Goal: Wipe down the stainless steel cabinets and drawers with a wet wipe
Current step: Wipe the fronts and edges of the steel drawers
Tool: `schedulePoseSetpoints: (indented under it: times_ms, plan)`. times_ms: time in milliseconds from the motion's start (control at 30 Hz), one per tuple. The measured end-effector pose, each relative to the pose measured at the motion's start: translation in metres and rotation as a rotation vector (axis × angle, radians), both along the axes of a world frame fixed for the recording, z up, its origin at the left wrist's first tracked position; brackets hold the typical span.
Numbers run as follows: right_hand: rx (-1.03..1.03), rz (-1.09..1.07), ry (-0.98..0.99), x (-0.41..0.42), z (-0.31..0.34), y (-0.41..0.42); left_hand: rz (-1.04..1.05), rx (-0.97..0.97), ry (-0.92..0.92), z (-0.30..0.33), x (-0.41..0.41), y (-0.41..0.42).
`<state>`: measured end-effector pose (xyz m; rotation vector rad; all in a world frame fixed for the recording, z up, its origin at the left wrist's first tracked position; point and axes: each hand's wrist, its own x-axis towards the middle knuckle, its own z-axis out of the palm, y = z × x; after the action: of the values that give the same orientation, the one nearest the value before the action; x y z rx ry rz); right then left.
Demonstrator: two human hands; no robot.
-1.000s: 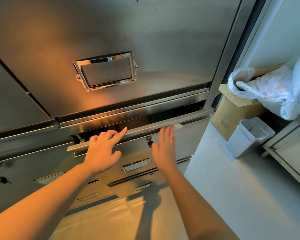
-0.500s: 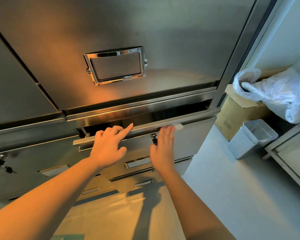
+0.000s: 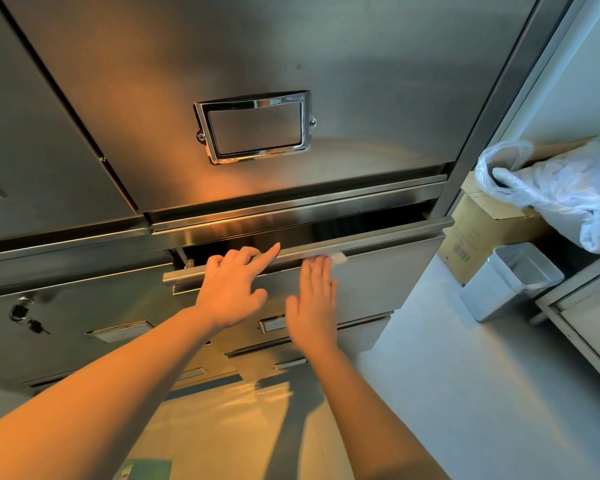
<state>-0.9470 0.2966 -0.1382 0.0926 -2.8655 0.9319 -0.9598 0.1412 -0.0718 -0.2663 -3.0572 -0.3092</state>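
head view: hands at the open drawer (image 3: 378,271), wiping its top lip.
left hand (image 3: 231,289) rests on the rim, seemingly steadying it; right hand (image 3: 314,306), fingers straight, presses the wet wipe (image 3: 339,258) against the edge, likely cleaning along it.

left hand (image 3: 230,293) forefinger extended, right hand (image 3: 314,301) flat
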Motion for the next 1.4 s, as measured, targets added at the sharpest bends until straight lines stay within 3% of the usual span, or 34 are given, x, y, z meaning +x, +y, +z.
schedulePoseSetpoints:
  times_ms: [100,233,500,600,733,900,1067,1200,1400]
  plan:
    - [-0.027,-0.026,0.080,-0.004,-0.001,0.014,0.002,0.006,-0.001,0.000,0.000,0.000]
    - [-0.314,-0.355,0.172,-0.021,0.009,0.041,-0.002,0.002,-0.001,0.000,0.001,-0.001]
    - [-0.366,-0.538,0.176,-0.035,0.023,0.069,-0.003,0.005,-0.007,0.003,0.002,0.001]
    - [-0.475,-0.665,0.196,-0.019,0.023,0.077,-0.005,0.022,-0.004,0.003,0.004,0.001]
    - [-0.515,-0.469,0.342,-0.017,0.045,0.056,-0.008,0.015,0.007,0.001,0.005,0.001]
    - [-0.867,-0.362,0.144,-0.019,0.061,0.006,0.002,0.044,0.014,0.002,0.005,0.003]
    - [-0.791,-0.106,-0.022,-0.008,0.053,-0.023,-0.010,0.042,0.018,0.003,0.005,0.002]
    - [-0.861,-0.189,-0.022,-0.022,0.057,0.026,0.007,0.053,0.003,0.003,0.004,0.003]
    - [-0.769,-0.468,0.155,-0.065,0.063,0.144,0.022,0.057,0.003,0.004,0.002,0.003]
